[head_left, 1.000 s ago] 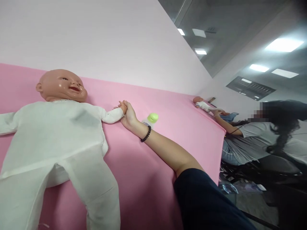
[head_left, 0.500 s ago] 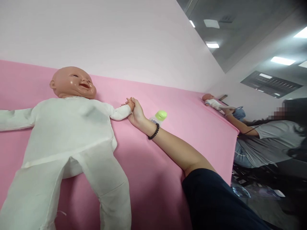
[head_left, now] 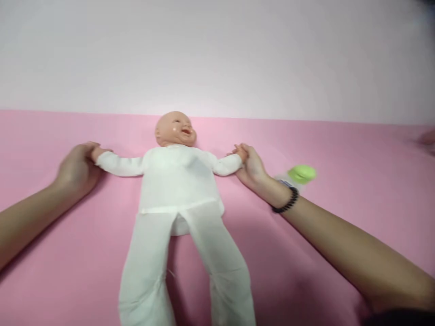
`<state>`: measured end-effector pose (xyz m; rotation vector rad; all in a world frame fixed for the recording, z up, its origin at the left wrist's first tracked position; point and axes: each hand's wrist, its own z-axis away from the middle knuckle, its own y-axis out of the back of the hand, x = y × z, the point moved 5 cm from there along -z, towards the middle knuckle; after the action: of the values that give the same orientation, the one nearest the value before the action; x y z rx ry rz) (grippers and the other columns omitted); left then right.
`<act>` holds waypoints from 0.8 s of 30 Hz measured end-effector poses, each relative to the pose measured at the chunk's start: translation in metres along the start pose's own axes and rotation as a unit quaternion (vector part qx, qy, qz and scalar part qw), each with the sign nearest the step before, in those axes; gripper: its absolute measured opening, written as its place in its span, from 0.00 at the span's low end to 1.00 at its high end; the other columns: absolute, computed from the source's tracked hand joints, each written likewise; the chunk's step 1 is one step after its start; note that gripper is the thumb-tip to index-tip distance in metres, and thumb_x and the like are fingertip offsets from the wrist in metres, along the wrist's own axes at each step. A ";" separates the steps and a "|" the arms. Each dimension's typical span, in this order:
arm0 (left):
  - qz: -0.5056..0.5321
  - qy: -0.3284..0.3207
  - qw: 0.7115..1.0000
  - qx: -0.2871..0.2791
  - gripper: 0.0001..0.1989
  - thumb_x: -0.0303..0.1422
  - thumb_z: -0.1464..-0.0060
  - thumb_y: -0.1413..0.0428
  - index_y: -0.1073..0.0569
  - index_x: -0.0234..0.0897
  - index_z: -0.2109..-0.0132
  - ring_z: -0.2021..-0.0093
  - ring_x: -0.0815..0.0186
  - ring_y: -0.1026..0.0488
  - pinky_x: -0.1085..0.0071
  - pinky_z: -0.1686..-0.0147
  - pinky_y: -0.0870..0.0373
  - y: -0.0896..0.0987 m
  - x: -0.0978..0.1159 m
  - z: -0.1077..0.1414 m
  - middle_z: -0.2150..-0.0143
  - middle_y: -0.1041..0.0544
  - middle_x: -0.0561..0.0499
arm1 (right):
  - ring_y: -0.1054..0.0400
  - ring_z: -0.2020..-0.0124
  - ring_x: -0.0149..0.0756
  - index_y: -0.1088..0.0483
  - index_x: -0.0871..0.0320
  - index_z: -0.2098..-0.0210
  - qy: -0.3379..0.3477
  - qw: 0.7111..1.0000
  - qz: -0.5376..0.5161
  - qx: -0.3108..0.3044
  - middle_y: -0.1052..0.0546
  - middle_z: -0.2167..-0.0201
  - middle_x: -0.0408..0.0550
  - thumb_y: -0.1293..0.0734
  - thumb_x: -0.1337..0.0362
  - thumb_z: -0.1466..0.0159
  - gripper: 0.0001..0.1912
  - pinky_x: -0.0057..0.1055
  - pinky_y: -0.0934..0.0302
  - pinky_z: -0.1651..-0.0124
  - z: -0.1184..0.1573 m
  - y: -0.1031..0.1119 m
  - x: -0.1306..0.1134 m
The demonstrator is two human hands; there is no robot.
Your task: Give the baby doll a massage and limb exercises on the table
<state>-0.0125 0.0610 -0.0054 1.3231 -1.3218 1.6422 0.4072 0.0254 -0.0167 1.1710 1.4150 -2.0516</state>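
A baby doll [head_left: 180,181] with a bald plastic head and a white cloth body lies face up, its arms stretched out sideways and its legs toward me. At the left, my left hand [head_left: 77,168] is closed around one of the doll's hands. My right hand [head_left: 252,166], with a black coiled band on the wrist, grips the doll's other hand. Behind my right wrist lies a bottle with a bright green cap [head_left: 302,174], partly hidden by the wrist.
The pink tabletop [head_left: 356,181] spreads under the doll and meets a pale wall [head_left: 217,59] behind its head. A blurred skin-toned shape [head_left: 427,137] shows at the right edge.
The view has swung left, so the doll appears nearer the middle and the other person is out of sight. My left hand has come into view, holding the doll's hand; my right hand keeps its hold.
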 end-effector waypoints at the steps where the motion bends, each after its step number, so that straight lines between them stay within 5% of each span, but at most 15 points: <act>1: 0.006 0.004 1.000 0.015 0.07 0.25 0.39 0.47 0.31 0.36 0.67 0.62 0.64 0.29 0.61 0.48 0.26 0.006 0.004 0.000 0.70 0.29 0.52 | 0.31 0.73 0.32 0.36 0.54 0.66 0.008 1.000 0.017 0.010 0.29 0.74 0.39 0.37 0.66 0.33 0.05 0.28 0.31 0.68 0.000 0.001 -0.001; 11: -0.008 0.019 1.000 0.021 0.06 0.29 0.41 0.47 0.29 0.37 0.68 0.62 0.62 0.26 0.67 0.59 0.26 0.003 0.002 0.008 0.67 0.24 0.48 | 0.32 0.71 0.27 0.32 0.55 0.74 0.009 0.998 0.053 0.029 0.30 0.69 0.43 0.40 0.71 0.32 0.14 0.27 0.27 0.68 0.002 0.006 -0.004; 16: -0.024 0.010 0.999 0.018 0.06 0.29 0.39 0.47 0.29 0.38 0.66 0.59 0.61 0.25 0.67 0.55 0.25 0.006 0.004 0.008 0.65 0.25 0.48 | 0.30 0.69 0.29 0.30 0.55 0.73 0.017 0.998 0.055 -0.007 0.30 0.65 0.46 0.39 0.70 0.33 0.13 0.29 0.25 0.64 -0.004 0.010 -0.003; 24: -0.027 0.025 0.999 0.035 0.10 0.27 0.35 0.49 0.30 0.38 0.67 0.61 0.64 0.25 0.65 0.51 0.25 0.000 0.010 0.015 0.68 0.25 0.52 | 0.31 0.70 0.30 0.34 0.55 0.72 0.008 0.998 0.045 0.030 0.31 0.69 0.43 0.41 0.70 0.31 0.13 0.29 0.27 0.64 0.006 0.002 -0.005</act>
<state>-0.0111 0.0458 0.0037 1.3380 -1.1990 1.6881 0.4089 0.0189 -0.0128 1.2559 1.2905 -2.0399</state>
